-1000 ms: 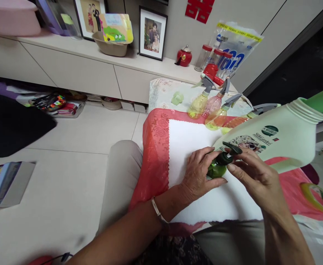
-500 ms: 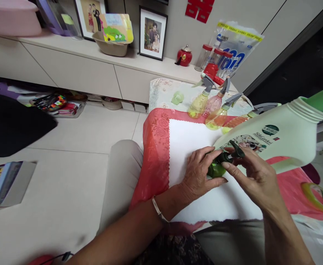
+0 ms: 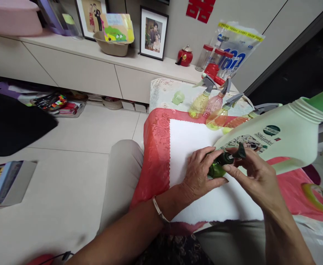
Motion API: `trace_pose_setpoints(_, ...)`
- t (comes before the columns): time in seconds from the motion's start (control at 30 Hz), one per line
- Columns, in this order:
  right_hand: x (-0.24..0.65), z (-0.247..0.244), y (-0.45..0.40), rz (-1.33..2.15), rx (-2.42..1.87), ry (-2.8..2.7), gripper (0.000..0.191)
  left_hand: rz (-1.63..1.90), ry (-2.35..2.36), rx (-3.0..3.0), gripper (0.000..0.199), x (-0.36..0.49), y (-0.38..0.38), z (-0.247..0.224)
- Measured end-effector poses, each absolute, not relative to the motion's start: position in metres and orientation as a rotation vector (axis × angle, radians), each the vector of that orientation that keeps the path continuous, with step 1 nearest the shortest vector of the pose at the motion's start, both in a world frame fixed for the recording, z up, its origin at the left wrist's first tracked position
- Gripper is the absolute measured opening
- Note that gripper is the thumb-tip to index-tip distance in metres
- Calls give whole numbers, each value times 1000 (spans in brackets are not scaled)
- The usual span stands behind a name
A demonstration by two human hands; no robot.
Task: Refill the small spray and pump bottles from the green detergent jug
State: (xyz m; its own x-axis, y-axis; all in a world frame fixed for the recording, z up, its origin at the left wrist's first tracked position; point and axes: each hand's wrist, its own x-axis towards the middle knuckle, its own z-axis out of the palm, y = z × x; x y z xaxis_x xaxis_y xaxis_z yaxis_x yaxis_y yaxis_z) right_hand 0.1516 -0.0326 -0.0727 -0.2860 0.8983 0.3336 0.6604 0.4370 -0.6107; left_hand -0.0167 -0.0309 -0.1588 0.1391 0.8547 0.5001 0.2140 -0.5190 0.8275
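A small green bottle [image 3: 216, 170] with a black pump top [image 3: 225, 158] stands on a white sheet [image 3: 182, 147]. My left hand [image 3: 201, 169] is wrapped round the bottle's body. The fingers and thumb of my right hand [image 3: 251, 169] are closed on the pump top at its collar. Right behind my hands a large pale green jug [image 3: 291, 136] leans with its open neck to the upper right. Its label faces me.
Several spray bottles [image 3: 200, 105] and a pale green cap [image 3: 178, 97] are at the table's far side. A red cloth [image 3: 156, 158] lies under the sheet. A tape roll [image 3: 307, 191] is at the right. Behind runs a cabinet shelf [image 3: 139, 64] with picture frames [image 3: 153, 33] and jars.
The black pump top has turned slightly between the fingers of my right hand. My left hand has stayed round the bottle.
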Motion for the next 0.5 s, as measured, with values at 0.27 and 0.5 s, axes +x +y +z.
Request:
trace_pose_setpoints(0.27, 148, -77, -32, 610, -1243, -1926, 24, 1400, 1011, 1826, 81, -17, -31, -159)
trace_pose_setpoints(0.5, 149, -80, -33, 676, -1314, -1856, 39, 1374, 1025, 1816, 78, -18, -31, -157)
